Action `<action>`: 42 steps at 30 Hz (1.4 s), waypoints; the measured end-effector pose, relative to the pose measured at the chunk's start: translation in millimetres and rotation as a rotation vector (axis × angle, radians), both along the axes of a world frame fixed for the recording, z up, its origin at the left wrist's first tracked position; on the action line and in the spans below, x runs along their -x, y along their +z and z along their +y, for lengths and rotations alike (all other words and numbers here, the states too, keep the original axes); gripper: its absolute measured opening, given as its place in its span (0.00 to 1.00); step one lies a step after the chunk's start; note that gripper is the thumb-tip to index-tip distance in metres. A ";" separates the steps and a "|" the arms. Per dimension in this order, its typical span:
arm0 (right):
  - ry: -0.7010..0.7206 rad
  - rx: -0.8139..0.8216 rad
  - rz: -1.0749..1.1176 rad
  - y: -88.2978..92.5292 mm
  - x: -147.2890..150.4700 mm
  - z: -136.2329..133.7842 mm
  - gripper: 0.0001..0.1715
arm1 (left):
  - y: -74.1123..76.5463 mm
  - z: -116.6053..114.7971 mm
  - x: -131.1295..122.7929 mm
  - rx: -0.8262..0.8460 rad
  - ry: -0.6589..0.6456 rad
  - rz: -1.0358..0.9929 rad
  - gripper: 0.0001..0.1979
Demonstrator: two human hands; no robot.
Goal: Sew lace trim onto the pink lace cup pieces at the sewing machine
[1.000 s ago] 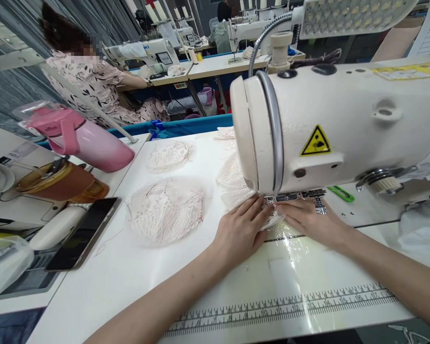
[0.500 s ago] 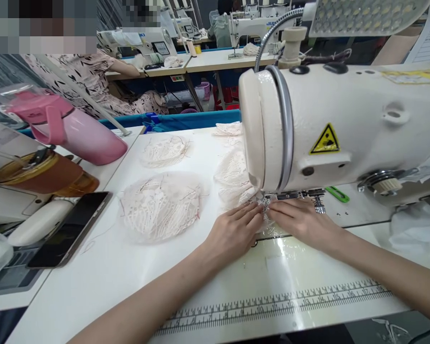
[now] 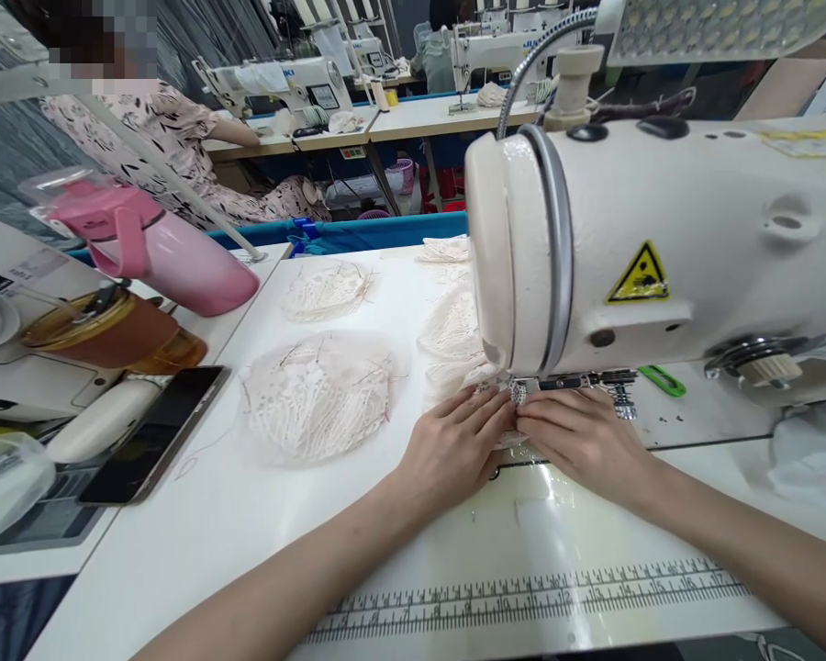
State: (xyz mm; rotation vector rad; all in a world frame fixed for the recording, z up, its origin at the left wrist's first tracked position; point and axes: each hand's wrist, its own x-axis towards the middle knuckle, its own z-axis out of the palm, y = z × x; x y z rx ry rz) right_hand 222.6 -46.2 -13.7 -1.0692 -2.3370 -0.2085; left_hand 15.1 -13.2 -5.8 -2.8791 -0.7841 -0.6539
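My left hand and my right hand lie side by side on a small piece of white lace under the head of the cream sewing machine. Fingers of both hands are stretched flat and press the lace down by the presser foot. The fingertips nearly meet. More lace trails behind the machine to the left of the needle.
Two round lace pieces lie on the white table. A phone, a pink flask and a brown bottle sit at the left. Green snips lie behind my right hand. Another person sits at the far-left machine.
Both hands stay on the lace at the needle, drawn slightly closer together. The camera view has shifted a little.
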 end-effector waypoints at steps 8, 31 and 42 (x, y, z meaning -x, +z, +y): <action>-0.003 -0.032 -0.029 -4.2 -1.4 -1.1 0.10 | -0.6 -1.7 -0.5 -0.019 0.026 0.030 0.17; -0.127 -0.114 -0.134 -1.1 -5.8 1.5 0.13 | 2.1 -9.6 -13.5 -0.022 0.141 0.038 0.17; -0.174 -0.062 -0.168 0.6 -15.1 1.4 0.20 | 2.2 -11.0 -17.0 -0.022 0.167 0.044 0.17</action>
